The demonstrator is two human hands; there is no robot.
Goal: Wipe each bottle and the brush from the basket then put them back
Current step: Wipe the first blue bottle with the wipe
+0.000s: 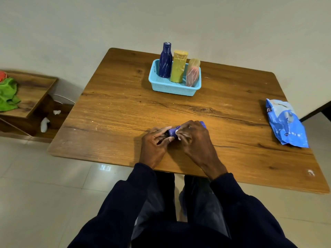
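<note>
Purple item (172, 131) is out of the basket (172, 90) and lying sideways near the front edge of the counter (125, 108), caught between both hands. Can't tell if it's a bottle or the brush, too much of it is covered. Left hand (154, 145) has its fingers curled round the dark end, I'd say just to keep it from rolling. Right hand (194, 138) is wrapped over the rest, with a white wipe (177, 131) pinched against the body, so that's the hand doing the rubbing. Holding it flat and low makes sense, since it can be turned without lifting. The blue bottle (165, 63), yellow bottle (178, 68) and pink bottle (192, 74) stand upright in a row in the basket at the far side, well apart from the hands. All three show white streaks, so my guess is they haven't been wiped yet. The wipe pack (284, 124) sits at the right edge, within reach for a fresh one.
</note>
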